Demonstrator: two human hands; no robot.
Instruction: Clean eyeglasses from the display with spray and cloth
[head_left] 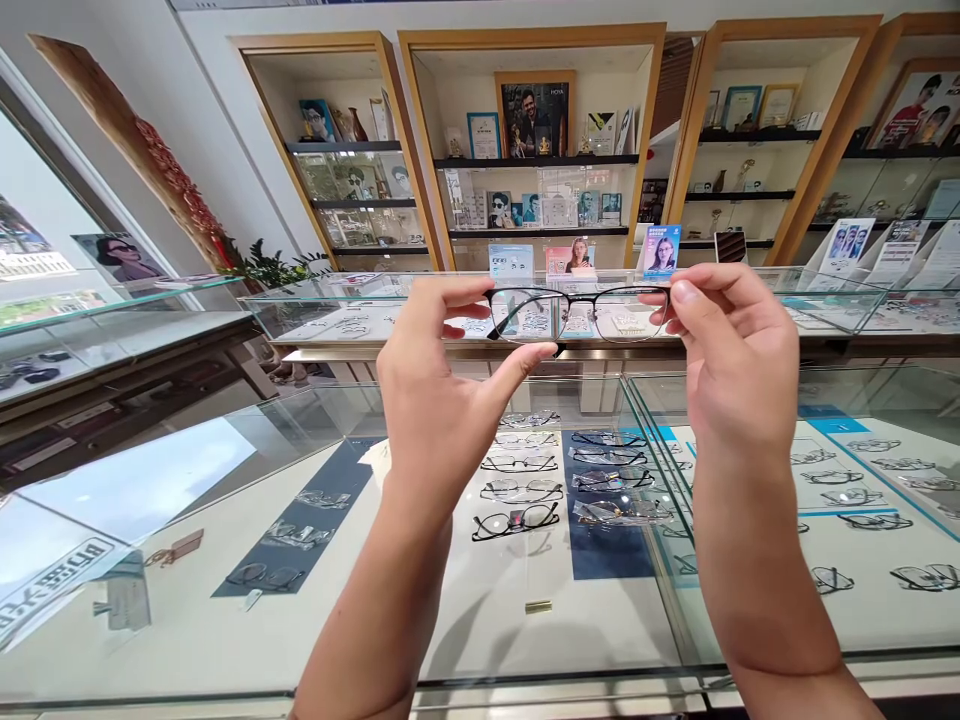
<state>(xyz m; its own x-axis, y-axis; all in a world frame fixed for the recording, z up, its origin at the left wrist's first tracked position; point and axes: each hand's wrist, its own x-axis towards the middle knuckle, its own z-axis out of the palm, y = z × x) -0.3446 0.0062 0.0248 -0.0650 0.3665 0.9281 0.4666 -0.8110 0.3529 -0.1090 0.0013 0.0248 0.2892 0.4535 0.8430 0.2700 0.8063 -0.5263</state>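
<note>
A pair of eyeglasses [570, 298] with a dark upper rim and clear lenses is held up level in front of me, above the glass counter. My right hand [739, 350] pinches its right corner between thumb and fingers. At the opposite corner, the fingers of my left hand [442, 390] meet the rim. The left thumb stretches below the lens, its tip beside a dark temple end. One temple shows folded behind the left lens; the other is mostly hidden by my right hand.
Beneath my arms, a glass display case [480, 640] holds several rows of eyeglasses [516, 520] and a dark blue display strip [611, 550]. Another glass counter [360, 345] stands beyond it. Wood-framed shelves [532, 160] line the wall. A plant [274, 265] is at the left.
</note>
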